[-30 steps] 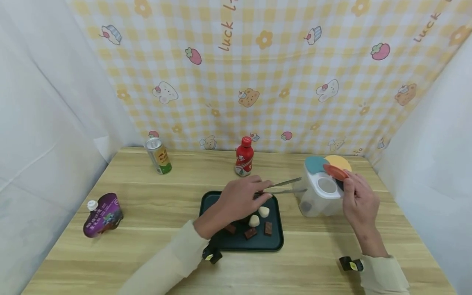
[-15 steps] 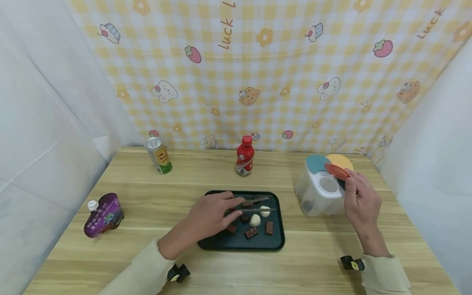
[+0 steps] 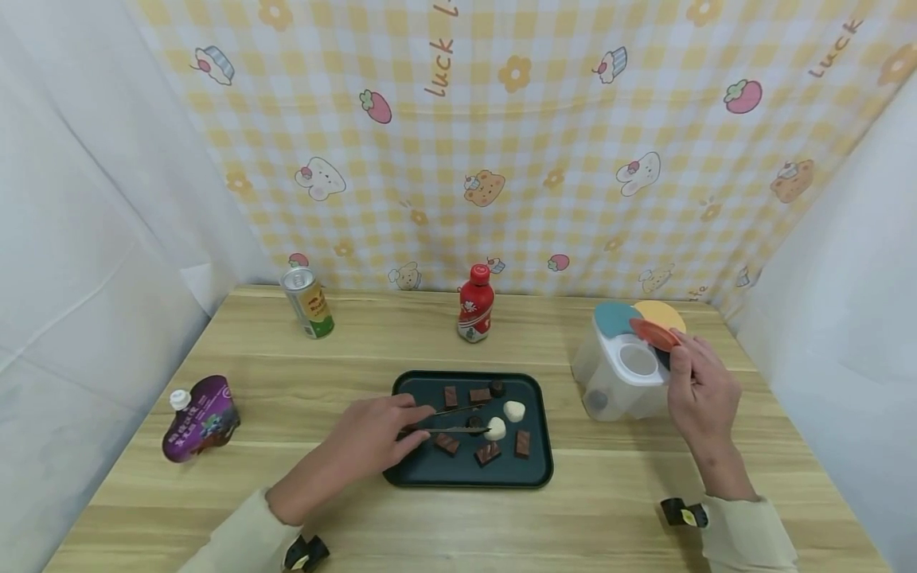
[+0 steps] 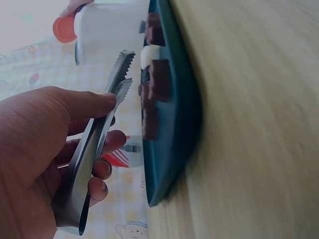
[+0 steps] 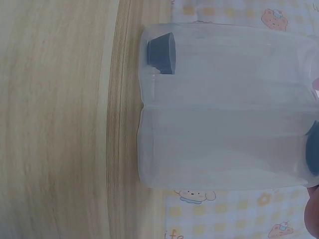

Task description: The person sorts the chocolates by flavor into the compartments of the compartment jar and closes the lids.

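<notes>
Metal tongs (image 4: 75,199) with serrated tips are gripped between the thumb and fingers of my left hand (image 3: 372,434). Their arms stand apart above a dark green tray (image 3: 423,473), with tips near a white chocolate (image 3: 494,429) and a dark round one (image 3: 474,422). Around these lie several brown chocolate blocks (image 3: 523,443) and a second white piece (image 3: 513,411). At the right, my right hand (image 3: 705,394) pinches a raised orange-red lid (image 3: 655,334) of a translucent container (image 3: 607,394); the round opening beneath it is uncovered. One dark chocolate (image 5: 162,53) lies inside at the bottom.
Teal (image 3: 616,318) and yellow (image 3: 659,314) lids cover other compartments of the container. Behind the tray stands a red bottle (image 3: 476,306); a drink can (image 3: 309,304) is at back left. A purple spouted pouch (image 3: 203,422) lies at left. A patterned curtain (image 3: 458,159) hangs behind the table.
My left hand has carried the tongs leftward from beside the container to over the tray, uncovering the chocolates there. My right hand stays on the lid.
</notes>
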A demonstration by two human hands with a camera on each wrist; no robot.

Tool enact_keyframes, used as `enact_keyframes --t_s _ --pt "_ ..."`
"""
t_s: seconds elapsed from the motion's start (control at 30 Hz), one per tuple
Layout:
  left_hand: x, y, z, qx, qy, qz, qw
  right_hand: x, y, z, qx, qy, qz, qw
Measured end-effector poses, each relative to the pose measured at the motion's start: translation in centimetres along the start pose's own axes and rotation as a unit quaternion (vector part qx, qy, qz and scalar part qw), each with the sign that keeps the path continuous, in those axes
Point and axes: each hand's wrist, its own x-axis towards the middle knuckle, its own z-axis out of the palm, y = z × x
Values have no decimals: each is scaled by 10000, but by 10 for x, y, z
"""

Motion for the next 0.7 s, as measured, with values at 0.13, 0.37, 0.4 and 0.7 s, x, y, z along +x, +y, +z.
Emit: enact_keyframes --t_s 0.13,0.37,0.4,0.7 --pt "-3 -4 3 72 -46 57 9999 0 0 1 -34 24 1 10000" --pt "-2 -8 6 217 -134 164 9995 -1 2 1 -124 86 44 9999" --pt "-2 -8 6 225 -149 159 9995 -2 3 1 -149 85 36 9998" --pt "2 -8 6 307 -230 179 9991 -3 5 2 -273 103 14 9996"
